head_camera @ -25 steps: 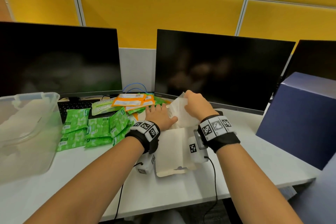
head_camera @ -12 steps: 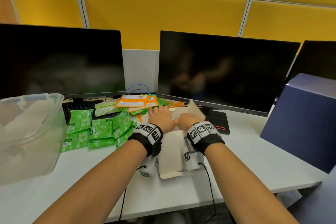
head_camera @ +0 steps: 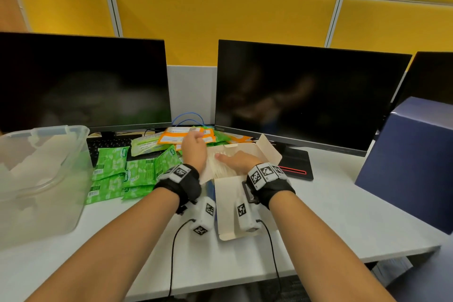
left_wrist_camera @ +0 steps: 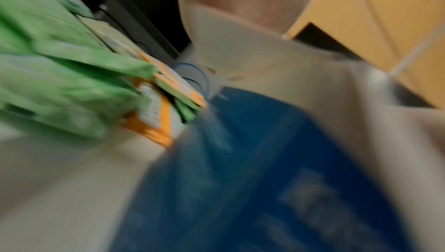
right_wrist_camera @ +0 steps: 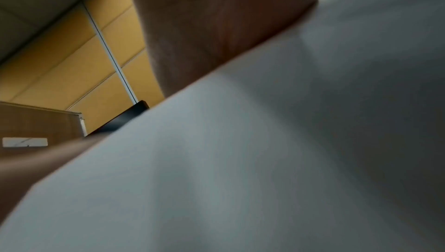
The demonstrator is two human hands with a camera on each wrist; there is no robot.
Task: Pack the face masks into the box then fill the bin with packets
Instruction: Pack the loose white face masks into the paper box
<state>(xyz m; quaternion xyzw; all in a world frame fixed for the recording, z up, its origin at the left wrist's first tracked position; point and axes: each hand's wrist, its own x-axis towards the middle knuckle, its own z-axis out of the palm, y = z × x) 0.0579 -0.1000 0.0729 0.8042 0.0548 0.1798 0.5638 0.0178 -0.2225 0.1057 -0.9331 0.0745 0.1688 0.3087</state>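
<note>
An open cardboard box (head_camera: 226, 198) sits mid-desk with its flaps spread; its side is blue (left_wrist_camera: 253, 161) in the left wrist view. White face masks (head_camera: 220, 168) lie inside it. My right hand (head_camera: 236, 160) rests flat on the masks, which fill the right wrist view (right_wrist_camera: 265, 142). At the box's left edge my left hand (head_camera: 195, 148) is raised, its fingers hidden behind its back. Green packets (head_camera: 110, 162) and orange packets (head_camera: 176, 136) are heaped left of the box. The clear plastic bin (head_camera: 49, 130) stands at the far left.
Two dark monitors (head_camera: 306, 95) stand along the back, with a keyboard (head_camera: 107, 142) under the left one. A large dark blue box (head_camera: 411, 159) stands at the right. A black monitor base (head_camera: 294, 167) lies just right of the cardboard box.
The right hand has brought a wad of white masks down into the box and now lies flat on them. The left hand has come off the masks and moved left and up.
</note>
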